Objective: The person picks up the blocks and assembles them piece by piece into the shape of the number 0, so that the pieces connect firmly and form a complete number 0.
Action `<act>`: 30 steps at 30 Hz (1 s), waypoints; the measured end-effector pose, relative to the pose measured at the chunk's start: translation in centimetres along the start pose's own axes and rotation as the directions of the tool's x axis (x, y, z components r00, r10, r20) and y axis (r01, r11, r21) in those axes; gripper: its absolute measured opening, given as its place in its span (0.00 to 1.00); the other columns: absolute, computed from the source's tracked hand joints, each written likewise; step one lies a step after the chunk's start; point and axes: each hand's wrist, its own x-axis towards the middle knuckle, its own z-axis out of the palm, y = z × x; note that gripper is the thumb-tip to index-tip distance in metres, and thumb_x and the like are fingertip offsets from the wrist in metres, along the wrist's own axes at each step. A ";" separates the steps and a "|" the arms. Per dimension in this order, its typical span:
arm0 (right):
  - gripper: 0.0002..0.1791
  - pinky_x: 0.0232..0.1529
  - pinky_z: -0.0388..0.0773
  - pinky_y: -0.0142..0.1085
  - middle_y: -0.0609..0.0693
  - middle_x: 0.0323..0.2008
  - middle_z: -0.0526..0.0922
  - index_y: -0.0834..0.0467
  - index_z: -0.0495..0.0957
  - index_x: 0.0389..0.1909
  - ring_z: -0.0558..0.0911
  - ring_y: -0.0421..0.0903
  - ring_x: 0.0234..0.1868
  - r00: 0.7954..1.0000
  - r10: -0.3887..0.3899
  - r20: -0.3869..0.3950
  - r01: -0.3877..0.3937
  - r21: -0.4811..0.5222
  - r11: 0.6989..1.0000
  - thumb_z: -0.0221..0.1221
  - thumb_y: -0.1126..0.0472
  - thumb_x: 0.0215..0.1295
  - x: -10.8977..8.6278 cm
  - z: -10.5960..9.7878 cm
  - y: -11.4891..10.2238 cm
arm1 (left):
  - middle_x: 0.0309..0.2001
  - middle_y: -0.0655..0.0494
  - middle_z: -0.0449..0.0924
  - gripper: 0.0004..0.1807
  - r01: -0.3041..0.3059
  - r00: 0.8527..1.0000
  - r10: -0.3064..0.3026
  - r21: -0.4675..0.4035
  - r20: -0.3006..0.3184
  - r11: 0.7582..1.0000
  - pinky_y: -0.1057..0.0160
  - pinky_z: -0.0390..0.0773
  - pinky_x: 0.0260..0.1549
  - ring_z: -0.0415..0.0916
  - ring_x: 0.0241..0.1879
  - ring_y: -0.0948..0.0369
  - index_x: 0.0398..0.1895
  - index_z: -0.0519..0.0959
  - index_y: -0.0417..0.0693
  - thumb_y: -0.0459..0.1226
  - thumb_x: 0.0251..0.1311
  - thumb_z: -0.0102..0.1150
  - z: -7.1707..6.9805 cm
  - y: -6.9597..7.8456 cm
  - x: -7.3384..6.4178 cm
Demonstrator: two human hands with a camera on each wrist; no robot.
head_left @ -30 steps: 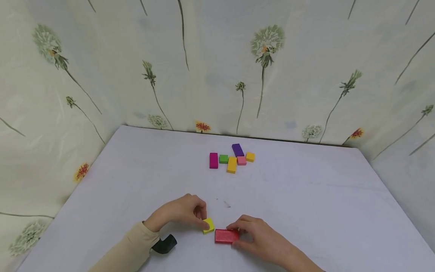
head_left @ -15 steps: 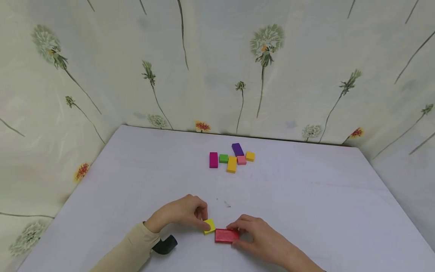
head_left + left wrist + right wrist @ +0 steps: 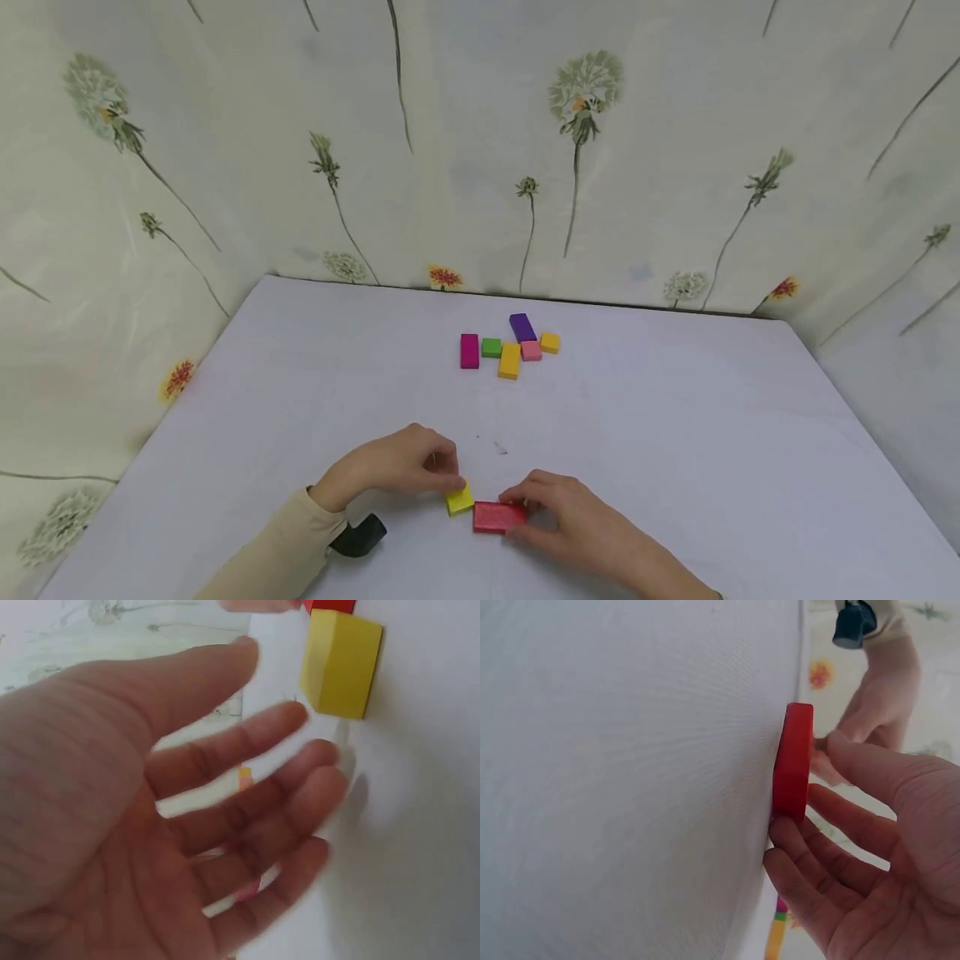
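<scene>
On the white table lies a red rectangular block (image 3: 492, 517), its left end close to a small yellow block (image 3: 459, 502). My right hand (image 3: 573, 521) holds the red block's right end between thumb and fingers, and the right wrist view shows fingertips at that end of the red block (image 3: 792, 761). My left hand (image 3: 397, 464) is just over the yellow block's far side. Seen from the left wrist, the left hand (image 3: 195, 802) has loosely extended fingers with a gap between them and the yellow block (image 3: 346, 666).
Farther back sits a loose group: magenta block (image 3: 469, 351), green block (image 3: 491, 347), long orange block (image 3: 509, 361), pink block (image 3: 531, 351), purple block (image 3: 522, 327) and small orange block (image 3: 550, 342). A flower-printed curtain (image 3: 465, 200) borders the table (image 3: 675, 433). A black wrist device (image 3: 358, 536) hangs under the left sleeve.
The left thumb and fingers have come off the yellow block, which they were pinching; it sits next to the red block. The right hand stays at the red block, its thumb shifted slightly.
</scene>
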 end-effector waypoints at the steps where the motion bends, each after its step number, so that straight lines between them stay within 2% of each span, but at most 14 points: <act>1: 0.17 0.45 0.76 0.33 0.32 0.41 0.77 0.47 0.81 0.52 0.75 0.33 0.40 1.000 -0.009 -0.008 0.009 -0.006 1.000 0.62 0.47 0.65 0.0 0.0 0.0 | 0.25 0.67 0.74 0.06 -0.015 1.000 0.015 0.013 -0.005 1.000 0.69 0.72 0.30 0.70 0.29 0.68 0.30 0.80 0.57 0.45 0.63 0.64 0.0 0.2 0.0; 6: 0.15 0.44 0.77 0.32 0.33 0.41 0.78 0.50 0.82 0.51 0.75 0.33 0.40 0.998 -0.045 -0.041 0.044 -0.028 0.999 0.62 0.50 0.67 0.2 0.1 0.0 | 0.32 0.70 0.75 0.06 -0.086 0.996 0.089 0.112 -0.016 0.990 0.71 0.75 0.38 0.72 0.34 0.70 0.37 0.83 0.54 0.45 0.64 0.63 0.6 2.0 -0.7; 8: 0.15 0.44 0.77 0.32 0.33 0.41 0.78 0.50 0.82 0.51 0.75 0.33 0.40 0.998 -0.043 -0.037 0.042 -0.020 0.999 0.62 0.50 0.67 0.2 0.1 0.0 | 0.36 0.68 0.76 0.08 -0.127 0.991 0.133 0.190 -0.024 0.974 0.72 0.74 0.39 0.72 0.36 0.70 0.41 0.84 0.53 0.44 0.64 0.63 1.3 2.6 -1.4; 9: 0.15 0.44 0.77 0.32 0.33 0.41 0.78 0.50 0.82 0.52 0.75 0.33 0.40 0.999 -0.039 -0.033 0.039 -0.015 0.999 0.62 0.50 0.67 0.2 0.1 0.0 | 0.38 0.67 0.76 0.09 -0.159 0.985 0.172 0.238 -0.035 0.958 0.73 0.74 0.40 0.72 0.37 0.70 0.43 0.84 0.52 0.44 0.64 0.63 1.7 2.7 -1.8; 11: 0.16 0.44 0.77 0.32 0.33 0.41 0.78 0.50 0.82 0.52 0.75 0.34 0.39 0.999 -0.035 -0.030 0.035 -0.010 0.999 0.61 0.49 0.67 0.1 0.1 0.0 | 0.42 0.64 0.77 0.12 -0.215 0.967 0.249 0.351 -0.056 0.912 0.74 0.73 0.42 0.73 0.39 0.70 0.47 0.84 0.51 0.44 0.65 0.62 2.7 2.9 -2.5; 13: 0.15 0.44 0.77 0.32 0.33 0.41 0.78 0.50 0.82 0.51 0.76 0.34 0.40 0.999 -0.042 -0.034 0.041 -0.013 0.999 0.61 0.49 0.67 0.0 0.2 0.1 | 0.47 0.61 0.77 0.14 -0.267 0.940 0.334 0.470 -0.064 0.842 0.74 0.73 0.44 0.73 0.43 0.68 0.50 0.83 0.51 0.46 0.67 0.60 3.8 2.9 -3.1; 15: 0.15 0.44 0.77 0.32 0.33 0.42 0.78 0.49 0.82 0.51 0.76 0.34 0.40 0.998 -0.052 -0.043 0.051 -0.024 0.998 0.61 0.49 0.68 -0.1 0.2 0.1 | 0.50 0.60 0.76 0.17 -0.291 0.919 0.389 0.566 -0.059 0.772 0.72 0.72 0.47 0.72 0.46 0.66 0.54 0.80 0.50 0.48 0.67 0.58 4.7 2.9 -3.7; 17: 0.15 0.44 0.77 0.32 0.33 0.42 0.78 0.49 0.82 0.51 0.76 0.34 0.40 0.996 -0.064 -0.055 0.062 -0.033 0.998 0.60 0.49 0.68 -0.1 0.2 0.1 | 0.53 0.59 0.74 0.20 -0.295 0.910 0.413 0.639 -0.039 0.711 0.70 0.72 0.49 0.70 0.50 0.64 0.57 0.78 0.50 0.50 0.67 0.57 5.3 3.0 -4.1; 18: 0.15 0.44 0.77 0.32 0.33 0.42 0.78 0.49 0.82 0.51 0.76 0.34 0.40 0.996 -0.070 -0.059 0.068 -0.035 0.997 0.60 0.49 0.68 -0.1 0.2 0.1 | 0.53 0.59 0.74 0.21 -0.290 0.909 0.415 0.658 -0.038 0.695 0.69 0.72 0.49 0.69 0.51 0.64 0.57 0.77 0.50 0.51 0.67 0.57 5.6 3.1 -4.3; 22: 0.16 0.44 0.77 0.32 0.34 0.42 0.78 0.50 0.82 0.51 0.76 0.34 0.40 0.995 -0.083 -0.063 0.081 -0.034 0.996 0.59 0.48 0.69 -0.2 0.2 0.2 | 0.55 0.59 0.72 0.24 -0.239 0.930 0.366 0.698 -0.036 0.675 0.67 0.72 0.50 0.66 0.53 0.63 0.58 0.76 0.51 0.54 0.66 0.57 5.9 3.5 -4.6; 25: 0.15 0.45 0.76 0.32 0.35 0.42 0.78 0.50 0.82 0.51 0.76 0.34 0.40 0.994 -0.090 -0.063 0.088 -0.035 0.995 0.60 0.49 0.69 -0.2 0.2 0.1 | 0.57 0.59 0.71 0.25 -0.207 0.949 0.315 0.706 -0.023 0.678 0.66 0.72 0.50 0.66 0.53 0.62 0.59 0.75 0.52 0.55 0.65 0.57 6.0 3.8 -4.6; 30: 0.15 0.45 0.77 0.33 0.35 0.42 0.78 0.51 0.82 0.51 0.76 0.34 0.40 0.993 -0.098 -0.060 0.096 -0.038 0.995 0.60 0.49 0.68 -0.3 0.2 0.1 | 0.57 0.60 0.70 0.26 -0.181 0.965 0.263 0.700 -0.011 0.691 0.65 0.72 0.49 0.65 0.53 0.63 0.60 0.75 0.53 0.57 0.65 0.56 6.2 4.0 -4.5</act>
